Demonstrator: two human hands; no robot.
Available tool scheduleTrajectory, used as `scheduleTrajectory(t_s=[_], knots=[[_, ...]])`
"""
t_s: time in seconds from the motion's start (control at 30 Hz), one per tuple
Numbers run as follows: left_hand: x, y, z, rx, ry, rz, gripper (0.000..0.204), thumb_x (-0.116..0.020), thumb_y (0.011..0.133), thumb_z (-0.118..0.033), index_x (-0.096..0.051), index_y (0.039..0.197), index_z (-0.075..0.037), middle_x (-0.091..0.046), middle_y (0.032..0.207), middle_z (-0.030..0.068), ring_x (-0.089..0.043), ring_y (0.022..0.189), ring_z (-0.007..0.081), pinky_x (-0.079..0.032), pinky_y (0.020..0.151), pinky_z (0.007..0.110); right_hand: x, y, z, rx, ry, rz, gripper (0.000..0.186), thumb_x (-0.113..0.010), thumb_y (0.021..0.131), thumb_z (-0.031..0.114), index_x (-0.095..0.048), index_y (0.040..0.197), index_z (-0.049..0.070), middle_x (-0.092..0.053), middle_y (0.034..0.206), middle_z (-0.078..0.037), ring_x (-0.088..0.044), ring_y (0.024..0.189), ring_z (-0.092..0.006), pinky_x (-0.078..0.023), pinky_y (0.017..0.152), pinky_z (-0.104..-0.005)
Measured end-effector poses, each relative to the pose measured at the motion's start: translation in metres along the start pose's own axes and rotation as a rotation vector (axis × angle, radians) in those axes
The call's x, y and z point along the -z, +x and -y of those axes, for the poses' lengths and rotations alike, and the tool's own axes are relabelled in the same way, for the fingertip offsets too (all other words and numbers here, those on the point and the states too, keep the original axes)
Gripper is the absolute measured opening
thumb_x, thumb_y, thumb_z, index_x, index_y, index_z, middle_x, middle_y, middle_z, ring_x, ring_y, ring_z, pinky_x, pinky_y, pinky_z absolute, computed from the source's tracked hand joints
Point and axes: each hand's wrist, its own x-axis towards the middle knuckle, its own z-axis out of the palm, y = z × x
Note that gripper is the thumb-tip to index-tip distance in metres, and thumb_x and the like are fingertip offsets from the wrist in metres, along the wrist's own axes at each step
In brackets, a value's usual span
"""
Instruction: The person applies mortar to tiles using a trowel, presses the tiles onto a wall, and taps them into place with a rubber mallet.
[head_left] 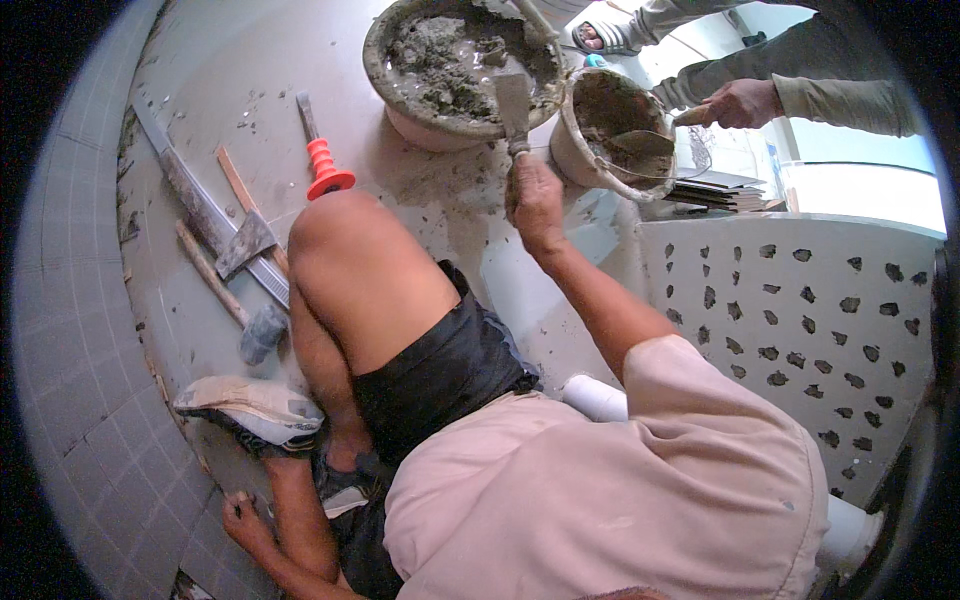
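My right hand (535, 195) is closed around the handle of a putty knife (513, 103). The knife's wide, mortar-smeared blade points away from me, over the near right rim of a big round tub (432, 136) of wet grey mortar (440, 70). Beside the tub stands a smaller bucket (592, 172) with mortar on its inner wall. Another person's hand (742, 103) holds a trowel (642, 143) inside that bucket. Down at the lower left, near my shoe (255, 408), my left hand (243, 518) has its fingers curled together; whatever is in them is too small to make out.
Left of my knee lie a chisel (318, 160) with an orange guard, a hatchet (250, 245), a mallet (262, 332) and a long metal straightedge (185, 185). Tiles (715, 190) are stacked behind a large mortar-dabbed panel (790, 310) at right. A tiled wall (75, 330) runs along the left.
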Motion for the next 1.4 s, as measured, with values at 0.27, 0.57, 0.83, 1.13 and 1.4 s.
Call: scheduleTrajectory(t_s=[0.27, 0.57, 0.83, 1.13, 1.4], knots=[[-0.016, -0.006, -0.022, 0.041, 0.024, -0.055, 0.028, -0.061, 0.096, -0.022, -0.066, 0.102, 0.006, -0.07, 0.092, 0.0142, -0.065, 0.083, 0.023, -0.052, 0.078, 0.037, 0.067, -0.036, -0.114, -0.179, -0.501, 0.08, 0.048, -0.044, 0.103, 0.041, -0.06, 0.099, -0.004, -0.06, 0.088, -0.024, -0.055, 0.079, -0.0353, -0.045, 0.077, -0.0456], [0.01, -0.017, -0.022, -0.093, 0.025, -0.216, 0.02, -0.071, 0.086, -0.018, -0.069, 0.093, 0.001, -0.071, 0.09, 0.0147, -0.065, 0.083, 0.0233, -0.051, 0.078, 0.037, 0.081, -0.058, -0.107, 0.269, -0.796, 0.282, 0.037, -0.054, 0.098, 0.011, -0.052, 0.132, -0.005, -0.06, 0.124, -0.022, -0.055, 0.117, -0.0314, -0.041, 0.105, -0.0396], [-0.011, -0.03, -0.087, -0.026, 0.149, -0.397, 0.026, -0.074, 0.085, -0.022, -0.064, 0.081, 0.002, -0.065, 0.07, 0.0181, -0.061, 0.062, 0.0322, -0.049, 0.064, 0.042, -0.047, -0.101, 0.061, 0.262, -0.185, 0.347, 0.036, -0.049, 0.105, 0.022, -0.046, 0.134, 0.0, -0.06, 0.111, -0.009, -0.056, 0.094, -0.0167, -0.049, 0.081, -0.0295], [-0.009, -0.004, -0.141, 0.016, -0.214, -0.319, 0.027, -0.066, 0.092, -0.025, -0.07, 0.087, 0.001, -0.071, 0.077, 0.0106, -0.065, 0.069, 0.0177, -0.049, 0.064, 0.034, -0.319, -0.159, 0.097, 0.642, -0.191, 1.064, 0.031, -0.062, 0.09, 0.019, -0.064, 0.116, 0.003, -0.069, 0.091, -0.028, -0.068, 0.087, -0.0452, -0.055, 0.079, -0.0472], [-0.026, 0.045, -0.21, 0.052, -0.892, -0.239, 0.037, -0.06, 0.099, -0.029, -0.064, 0.121, 0.0, -0.072, 0.095, 0.0083, -0.068, 0.083, 0.0161, -0.052, 0.073, 0.031, -0.413, -0.184, 0.089, 0.667, -0.182, 1.143, 0.029, -0.059, 0.09, 0.016, -0.067, 0.113, 0.0, -0.068, 0.084, -0.027, -0.067, 0.082, -0.0447, -0.055, 0.074, -0.0443]])
